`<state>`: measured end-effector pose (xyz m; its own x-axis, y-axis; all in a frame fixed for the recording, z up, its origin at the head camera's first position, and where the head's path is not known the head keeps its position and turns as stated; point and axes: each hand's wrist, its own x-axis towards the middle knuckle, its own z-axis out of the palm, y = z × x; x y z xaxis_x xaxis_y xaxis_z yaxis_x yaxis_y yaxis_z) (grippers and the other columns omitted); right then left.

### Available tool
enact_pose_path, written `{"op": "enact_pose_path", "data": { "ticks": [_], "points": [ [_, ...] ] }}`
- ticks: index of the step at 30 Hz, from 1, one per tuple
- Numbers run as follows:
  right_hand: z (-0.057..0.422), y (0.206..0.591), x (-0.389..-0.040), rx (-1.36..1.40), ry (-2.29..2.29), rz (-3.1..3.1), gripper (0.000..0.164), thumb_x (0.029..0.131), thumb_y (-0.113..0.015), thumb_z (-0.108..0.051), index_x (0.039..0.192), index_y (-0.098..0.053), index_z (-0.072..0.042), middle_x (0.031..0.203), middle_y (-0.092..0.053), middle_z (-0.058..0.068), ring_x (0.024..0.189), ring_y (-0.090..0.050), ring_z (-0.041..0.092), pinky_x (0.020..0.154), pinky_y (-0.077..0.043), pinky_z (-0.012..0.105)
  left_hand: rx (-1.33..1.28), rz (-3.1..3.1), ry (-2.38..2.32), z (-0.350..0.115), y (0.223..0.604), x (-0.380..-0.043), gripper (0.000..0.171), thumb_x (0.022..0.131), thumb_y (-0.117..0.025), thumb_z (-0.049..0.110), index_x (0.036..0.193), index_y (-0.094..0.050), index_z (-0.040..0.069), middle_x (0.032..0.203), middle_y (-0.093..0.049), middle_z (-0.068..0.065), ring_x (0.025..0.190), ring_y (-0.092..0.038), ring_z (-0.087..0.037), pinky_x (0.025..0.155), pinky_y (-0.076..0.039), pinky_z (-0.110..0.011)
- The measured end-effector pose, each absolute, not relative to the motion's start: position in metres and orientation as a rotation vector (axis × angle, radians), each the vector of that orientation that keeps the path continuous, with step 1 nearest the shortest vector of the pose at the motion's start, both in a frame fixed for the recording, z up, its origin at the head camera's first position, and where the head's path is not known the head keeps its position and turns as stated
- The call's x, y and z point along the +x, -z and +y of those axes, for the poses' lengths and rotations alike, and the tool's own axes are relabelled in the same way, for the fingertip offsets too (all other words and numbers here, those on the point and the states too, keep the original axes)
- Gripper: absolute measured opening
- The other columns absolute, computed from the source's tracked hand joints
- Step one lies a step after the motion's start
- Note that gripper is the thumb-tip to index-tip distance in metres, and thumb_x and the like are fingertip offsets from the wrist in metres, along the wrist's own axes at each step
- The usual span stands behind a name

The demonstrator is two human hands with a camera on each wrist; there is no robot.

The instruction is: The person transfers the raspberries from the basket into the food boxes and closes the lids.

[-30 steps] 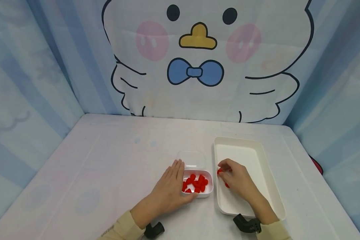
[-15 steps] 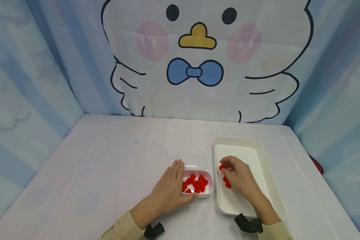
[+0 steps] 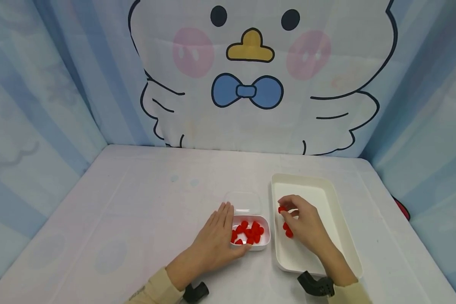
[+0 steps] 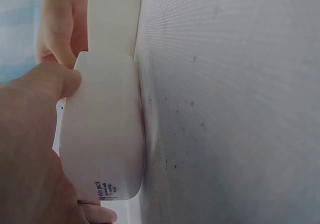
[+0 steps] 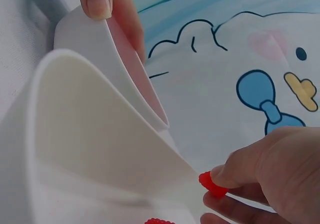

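My right hand [image 3: 304,226] pinches a red raspberry [image 5: 212,185] between thumb and fingertips, over the left side of the white tray [image 3: 343,236]. More raspberries [image 3: 289,232] lie in the tray beneath that hand, one partly visible at the bottom of the right wrist view. Just left of the tray stands a small white container [image 3: 266,241] with several raspberries [image 3: 255,228] inside. My left hand [image 3: 210,242] holds this container, fingers along its left side and thumb over the front rim. The left wrist view shows the container's outer wall [image 4: 107,129] with small dark print.
A clear plastic lid [image 3: 243,202] lies behind the container. White cloth covers the table [image 3: 137,202]. Blue curtains [image 3: 42,97] flank both sides, and a printed cartoon backdrop [image 3: 247,122] rises at the back. Each wrist wears a black camera mount [image 3: 315,283].
My right hand has shifted slightly away from me with the pinched raspberry, and the raspberries below it show more fully. The left hand and container have stayed put.
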<state>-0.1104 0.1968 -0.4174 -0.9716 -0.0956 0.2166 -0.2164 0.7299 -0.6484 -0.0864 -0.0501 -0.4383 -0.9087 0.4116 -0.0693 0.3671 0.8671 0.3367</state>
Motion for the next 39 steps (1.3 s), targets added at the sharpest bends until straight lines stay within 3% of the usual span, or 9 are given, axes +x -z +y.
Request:
{"op": "enact_pose_path", "data": {
  "ticks": [22,39],
  "points": [
    [0.189,0.405,-0.106,0.372,-1.114,-2.702,0.027,0.089,-0.069,-0.001,0.114,-0.064,-0.010,0.106,-0.070,0.003,0.095,-0.066,0.017,0.086,-0.060,0.040,0.605,2.906,-0.494,-0.049,0.437,-0.086,0.106,0.083,-0.063,0.064,0.157,-0.018,0.005,0.166,-0.020,-0.013,0.154,-0.017,-0.031,0.123,-0.025,-0.049],
    [0.175,0.403,-0.098,0.501,-1.122,-2.668,0.027,0.088,-0.071,-0.003,0.112,-0.065,-0.013,0.106,-0.070,-0.002,0.091,-0.065,0.012,0.074,-0.059,0.027,0.620,2.906,-0.486,-0.051,0.437,-0.087,0.106,0.082,-0.065,0.064,0.157,-0.019,0.004,0.165,-0.021,-0.014,0.154,-0.018,-0.032,0.122,-0.025,-0.050]
  ]
}}
